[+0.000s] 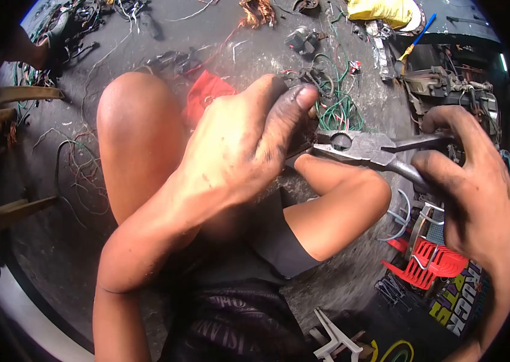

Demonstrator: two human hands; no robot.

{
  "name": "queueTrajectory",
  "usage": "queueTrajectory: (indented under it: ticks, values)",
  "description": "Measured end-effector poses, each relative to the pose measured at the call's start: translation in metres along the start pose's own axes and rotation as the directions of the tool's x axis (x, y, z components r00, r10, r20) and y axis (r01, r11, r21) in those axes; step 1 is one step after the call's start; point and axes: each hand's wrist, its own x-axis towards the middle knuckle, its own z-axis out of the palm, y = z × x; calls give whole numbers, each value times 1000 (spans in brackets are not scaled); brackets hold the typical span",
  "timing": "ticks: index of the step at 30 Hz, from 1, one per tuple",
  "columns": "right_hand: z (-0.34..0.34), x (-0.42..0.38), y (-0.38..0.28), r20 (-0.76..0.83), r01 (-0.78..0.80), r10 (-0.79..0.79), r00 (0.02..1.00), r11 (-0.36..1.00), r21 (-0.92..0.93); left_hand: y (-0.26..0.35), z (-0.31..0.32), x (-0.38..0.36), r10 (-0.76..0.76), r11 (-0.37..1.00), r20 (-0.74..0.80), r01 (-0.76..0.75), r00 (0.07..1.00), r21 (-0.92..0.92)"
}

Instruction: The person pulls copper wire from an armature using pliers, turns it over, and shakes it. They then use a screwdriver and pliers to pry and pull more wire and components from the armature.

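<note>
My left hand (231, 142) is closed in front of my knees, its thumb pressed over a small dark part (304, 134). Most of that part is hidden behind the fingers, and I cannot tell what it is. From the right come metal combination pliers (360, 148), their jaws slightly apart and pointing left, with the tips right at the dark part. My right hand (469, 175) is wrapped round the spread plier handles. Dark grime marks the fingers of both hands.
Green wires (339, 111) lie tangled on the grey floor beyond my hands, near a red cloth (207, 93). A paintbrush (416, 45) and a yellow bag (381, 12) are at the upper right. Red slotted pieces (430, 265) sit below my right hand. A chair (23, 93) stands left.
</note>
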Motion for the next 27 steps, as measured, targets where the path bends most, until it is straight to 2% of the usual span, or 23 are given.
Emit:
queueTrajectory:
  ticks: [2, 4, 5, 7, 9, 11, 12, 13, 14, 15, 17, 18, 20, 21, 23, 24, 25, 26, 27]
  values:
    - [0, 0, 4, -11, 48, -49, 999, 997, -65, -2, 1, 0, 20, 1000, -42, -21, 999, -17]
    - [0, -1, 3, 2, 126, -127, 992, 986, -113, 2, 1, 3, -147, 904, 48, 154, 988, -400]
    - [-1, 0, 2, 0, 129, -130, 992, 986, -110, 5, 0, 4, -150, 905, 46, 156, 988, -396]
    - [-1, 0, -1, 85, 118, -110, 990, 989, -89, 9, -1, 3, -163, 976, 88, 173, 983, -128]
    - [2, 1, 4, 64, 158, -151, 986, 979, -125, 8, 2, 1, -159, 978, 108, 172, 981, -118]
    - [8, -2, 8, 43, 17, -19, 999, 999, 46, 8, 2, 0, -80, 984, 57, 88, 995, -154]
    - [12, -7, 11, 51, -4, 0, 999, 998, 68, 9, 0, 1, -78, 984, 57, 86, 995, -155]
    - [13, -9, 13, 46, -3, 0, 999, 998, 65, 10, -3, 2, -210, 936, 135, 239, 968, -259]
    - [13, -10, 14, 109, -45, 25, 994, 982, 183, 11, -5, 4, -326, 855, 225, 388, 918, -345]
    - [15, -11, 14, 175, -92, 41, 984, 950, 297, 10, -5, 5, -324, 857, 220, 384, 920, -343]
    - [17, -10, 7, 128, -83, 48, 991, 955, 286, 6, -1, 5, -188, 953, 104, 207, 977, -223]
    - [15, -10, 5, 80, -51, 36, 996, 981, 187, 4, 0, 2, -190, 952, 104, 209, 976, -222]
    - [15, -10, 2, 11, -43, 43, 999, 998, 41, -1, 3, -3, 69, 994, -20, -68, 997, 84]
    - [15, -10, 2, 11, -47, 47, 999, 998, 41, -2, 5, -4, 71, 994, -16, -70, 997, 83]
    - [11, -9, 2, 28, 66, -60, 998, 952, -298, -3, 7, -1, 116, 993, -58, -118, 992, -26]
    - [11, -11, 1, 30, 66, -59, 998, 951, -302, 0, 7, 1, 117, 992, -60, -119, 991, -29]
    - [12, -13, 0, 53, 46, -33, 998, 959, -281, 5, 7, 3, -57, 983, 37, 63, 998, -170]
    - [12, -15, 0, 76, 28, -9, 997, 965, -259, 9, 5, 5, -215, 924, 155, 252, 964, -286]
    - [11, -15, 0, 77, 31, -11, 997, 965, -259, 11, 5, 6, -216, 924, 153, 253, 964, -286]
